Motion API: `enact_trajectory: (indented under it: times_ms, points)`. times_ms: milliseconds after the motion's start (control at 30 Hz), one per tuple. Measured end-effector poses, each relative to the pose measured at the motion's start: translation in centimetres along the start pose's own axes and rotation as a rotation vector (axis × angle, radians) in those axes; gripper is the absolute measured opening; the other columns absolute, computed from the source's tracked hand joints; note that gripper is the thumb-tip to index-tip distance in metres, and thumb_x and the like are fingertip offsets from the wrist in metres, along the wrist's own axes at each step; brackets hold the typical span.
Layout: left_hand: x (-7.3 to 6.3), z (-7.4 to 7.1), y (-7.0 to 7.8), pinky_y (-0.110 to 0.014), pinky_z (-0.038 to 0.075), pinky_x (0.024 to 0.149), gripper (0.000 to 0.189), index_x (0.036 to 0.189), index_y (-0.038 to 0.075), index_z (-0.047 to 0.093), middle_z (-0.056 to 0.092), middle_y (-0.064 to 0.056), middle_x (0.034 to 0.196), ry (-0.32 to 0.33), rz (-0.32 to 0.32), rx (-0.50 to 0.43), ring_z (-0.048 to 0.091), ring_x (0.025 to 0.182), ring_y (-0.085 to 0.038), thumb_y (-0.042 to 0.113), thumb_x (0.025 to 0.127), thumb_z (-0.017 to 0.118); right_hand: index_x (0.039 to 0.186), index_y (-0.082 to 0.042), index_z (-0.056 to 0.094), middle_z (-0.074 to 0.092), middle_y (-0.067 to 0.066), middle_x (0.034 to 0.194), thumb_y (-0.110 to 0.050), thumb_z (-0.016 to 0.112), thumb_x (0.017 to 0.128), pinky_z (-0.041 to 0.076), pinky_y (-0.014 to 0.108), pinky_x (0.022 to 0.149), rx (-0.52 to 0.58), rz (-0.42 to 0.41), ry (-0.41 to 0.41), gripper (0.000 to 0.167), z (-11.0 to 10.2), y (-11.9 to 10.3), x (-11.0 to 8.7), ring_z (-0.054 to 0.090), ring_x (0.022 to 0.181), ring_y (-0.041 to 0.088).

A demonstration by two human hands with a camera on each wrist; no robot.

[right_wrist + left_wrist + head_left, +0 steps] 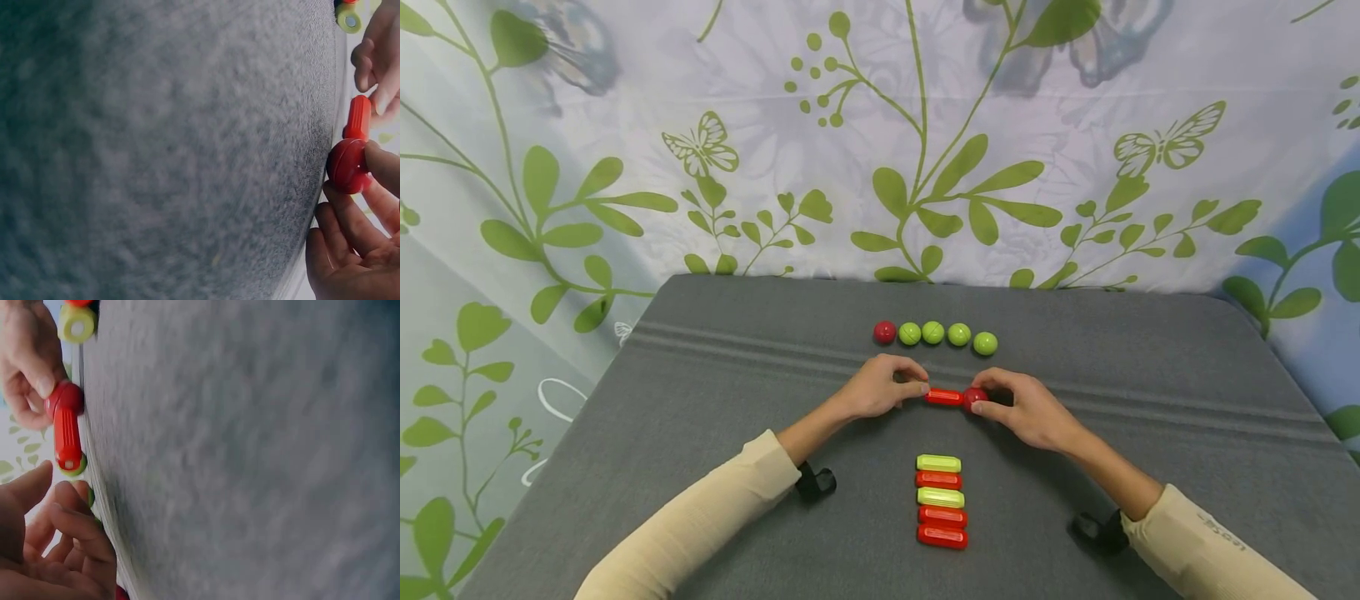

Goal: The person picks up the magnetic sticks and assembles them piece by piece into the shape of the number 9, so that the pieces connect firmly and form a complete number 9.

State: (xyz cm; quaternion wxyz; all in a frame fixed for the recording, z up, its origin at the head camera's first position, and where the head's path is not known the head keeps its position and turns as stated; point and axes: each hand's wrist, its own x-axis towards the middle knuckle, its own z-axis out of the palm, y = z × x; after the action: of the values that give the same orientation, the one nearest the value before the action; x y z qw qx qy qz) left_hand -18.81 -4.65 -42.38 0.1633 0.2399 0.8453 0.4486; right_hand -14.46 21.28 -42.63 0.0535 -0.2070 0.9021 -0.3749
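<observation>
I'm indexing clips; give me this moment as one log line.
right hand: holds red ball | left hand: beside red rod | red rod: touches red ball

From my end, the head view sits high and farthest back, facing forward and down: the table (1075,333) spreads below, the curtain (760,50) stands behind, and both black wrist units (816,482) show. My left wrist view looks low along the table, tipped on its side, with the cloth filling most of it and the curtain at its left edge. The left hand (62,544) is close in the lower corner, the right hand (28,353) farther off. My right wrist view tips the opposite way — curtain on the right edge, right hand near, left hand beyond. All three share the ball (347,166), the stick (357,117) and both hands.
</observation>
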Motion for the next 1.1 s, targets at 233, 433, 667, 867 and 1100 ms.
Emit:
enact_trajectory:
  times_ms: [233, 433, 667, 867, 1100]
  points:
    - [0.7, -1.8, -0.8, -0.029, 0.05, 0.062, 0.018, 0.108, 0.004, 0.071, 0.067, -0.004, 0.092, 0.221, 0.006, -0.048, 0.063, 0.071, -0.024, 0.015, 0.095, 0.069, 0.109, -0.011, 0.066, 0.064, -0.002, 0.099, -0.016, 0.073, 0.091, 0.047, 0.045, 0.083, 0.004, -0.013, 0.006, 0.019, 0.1, 0.0, 0.0, 0.058, 0.092, 0.019]
    - [1.5, -3.1, -2.1, -0.03, 0.045, 0.059, 0.016, 0.105, 0.006, 0.071, 0.065, -0.006, 0.094, 0.443, -0.031, -0.073, 0.057, 0.069, -0.02, 0.014, 0.092, 0.072, 0.109, -0.012, 0.066, 0.065, -0.002, 0.1, -0.016, 0.072, 0.092, 0.047, 0.044, 0.083, 0.003, -0.019, 0.001, 0.019, 0.1, 0.2, 0.0, 0.058, 0.093, 0.018]
    - [2.3, -3.9, -2.8, -0.034, 0.052, 0.068, 0.036, 0.125, 0.003, 0.064, 0.061, -0.014, 0.119, 0.442, -0.139, -0.131, 0.065, 0.078, -0.027, 0.015, 0.092, 0.072, 0.109, -0.011, 0.066, 0.064, -0.002, 0.1, -0.015, 0.073, 0.091, 0.046, 0.046, 0.084, -0.002, -0.009, 0.006, 0.019, 0.1, 0.1, -0.1, 0.058, 0.094, 0.019]
    - [3.1, -4.4, -3.0, -0.039, 0.053, 0.08, 0.042, 0.131, 0.007, 0.061, 0.059, -0.014, 0.128, 0.358, -0.166, -0.047, 0.067, 0.087, -0.027, 0.018, 0.092, 0.072, 0.11, -0.011, 0.065, 0.064, -0.002, 0.101, -0.015, 0.072, 0.092, 0.047, 0.046, 0.085, -0.002, -0.013, 0.006, 0.02, 0.1, 0.1, 0.0, 0.058, 0.094, 0.019]
    - [3.3, -4.4, -3.3, -0.034, 0.054, 0.071, 0.037, 0.126, 0.007, 0.064, 0.062, -0.014, 0.121, 0.303, -0.184, -0.032, 0.067, 0.078, -0.022, 0.017, 0.092, 0.073, 0.11, -0.011, 0.065, 0.064, -0.002, 0.101, -0.015, 0.071, 0.092, 0.047, 0.046, 0.084, 0.008, -0.014, 0.0, 0.019, 0.0, 0.1, -0.1, 0.058, 0.093, 0.018]
